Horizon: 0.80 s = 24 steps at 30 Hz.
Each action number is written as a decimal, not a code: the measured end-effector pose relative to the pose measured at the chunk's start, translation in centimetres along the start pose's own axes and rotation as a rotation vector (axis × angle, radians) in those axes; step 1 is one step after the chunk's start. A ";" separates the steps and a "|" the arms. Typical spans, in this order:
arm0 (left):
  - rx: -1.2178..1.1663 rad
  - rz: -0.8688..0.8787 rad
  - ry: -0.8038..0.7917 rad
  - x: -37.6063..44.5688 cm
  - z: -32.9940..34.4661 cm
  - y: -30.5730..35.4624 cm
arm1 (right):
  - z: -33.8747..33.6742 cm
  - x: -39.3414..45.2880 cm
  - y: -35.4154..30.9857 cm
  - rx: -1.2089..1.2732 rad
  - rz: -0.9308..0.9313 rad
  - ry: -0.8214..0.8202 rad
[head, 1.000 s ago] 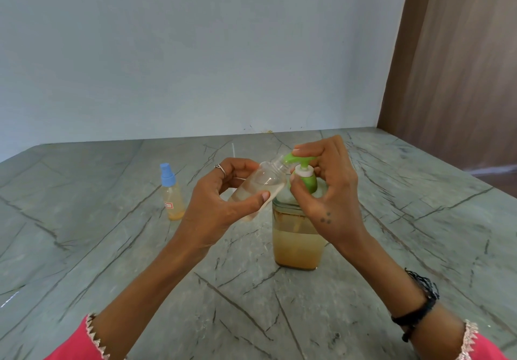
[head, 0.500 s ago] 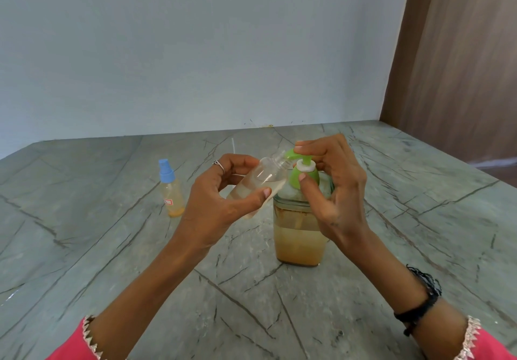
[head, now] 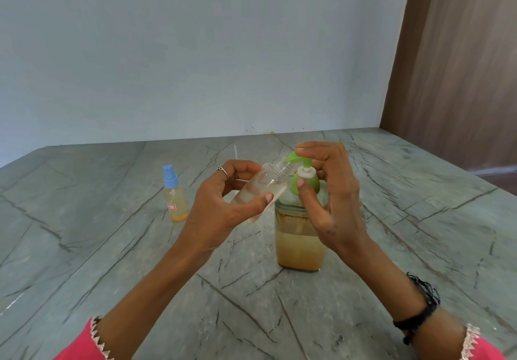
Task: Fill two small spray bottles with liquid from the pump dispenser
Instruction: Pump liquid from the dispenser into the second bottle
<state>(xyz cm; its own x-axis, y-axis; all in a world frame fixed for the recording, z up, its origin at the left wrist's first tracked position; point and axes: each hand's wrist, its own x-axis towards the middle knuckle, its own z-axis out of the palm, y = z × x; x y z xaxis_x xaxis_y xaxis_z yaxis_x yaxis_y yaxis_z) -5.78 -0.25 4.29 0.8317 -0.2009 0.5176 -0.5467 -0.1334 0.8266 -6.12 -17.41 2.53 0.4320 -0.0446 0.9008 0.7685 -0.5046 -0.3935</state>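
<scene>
Head view: blue-capped amber spray bottle stands left on grey veined stone counter; pale wall behind. Left hand grips uncapped clear bottle; right hand pinches green pump dispenser.

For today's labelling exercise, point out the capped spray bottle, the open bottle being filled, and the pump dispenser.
capped spray bottle (head: 175,201), head view, on its clear body.
open bottle (head: 264,182), head view, on its tilted clear body.
pump dispenser (head: 300,250), head view, on its liquid-filled glass body.

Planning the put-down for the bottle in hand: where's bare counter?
Bare: near counter between the forearms; left of the blue-capped spray bottle; right of the pump dispenser. Crowded: around the pump, where left hand, open bottle and right hand meet.
</scene>
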 end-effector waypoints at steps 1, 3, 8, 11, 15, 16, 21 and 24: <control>-0.005 0.000 0.002 0.0 0.0 0.0 | 0.0 0.0 0.0 0.008 -0.002 -0.004; -0.015 0.004 0.004 -0.1 0.0 0.0 | -0.1 0.1 -0.1 0.022 0.000 -0.001; -0.023 -0.003 0.005 0.0 0.1 -0.1 | -0.1 0.6 -0.2 0.000 0.000 0.035; -0.021 -0.012 -0.001 0.0 0.0 -0.1 | -0.1 0.8 -0.1 -0.041 -0.005 0.051; -0.012 -0.018 -0.004 0.0 -0.2 -0.3 | 0.0 1.0 -0.3 -0.056 0.007 0.058; -0.007 -0.016 -0.006 0.0 -0.2 -0.3 | 0.0 0.9 -0.3 -0.054 0.010 0.055; -0.002 -0.015 -0.014 0.2 -0.1 -0.1 | -0.1 0.3 -0.1 -0.011 0.035 0.011; 0.001 -0.020 -0.011 0.2 0.0 -0.1 | -0.1 0.4 -0.3 0.013 0.032 0.005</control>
<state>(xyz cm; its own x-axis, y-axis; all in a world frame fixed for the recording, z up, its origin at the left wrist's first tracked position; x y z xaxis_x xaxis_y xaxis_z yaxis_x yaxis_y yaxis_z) -5.61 -0.26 4.31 0.8413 -0.2088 0.4986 -0.5301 -0.1384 0.8365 -6.28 -17.33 3.00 0.4539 -0.0646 0.8887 0.7604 -0.4919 -0.4241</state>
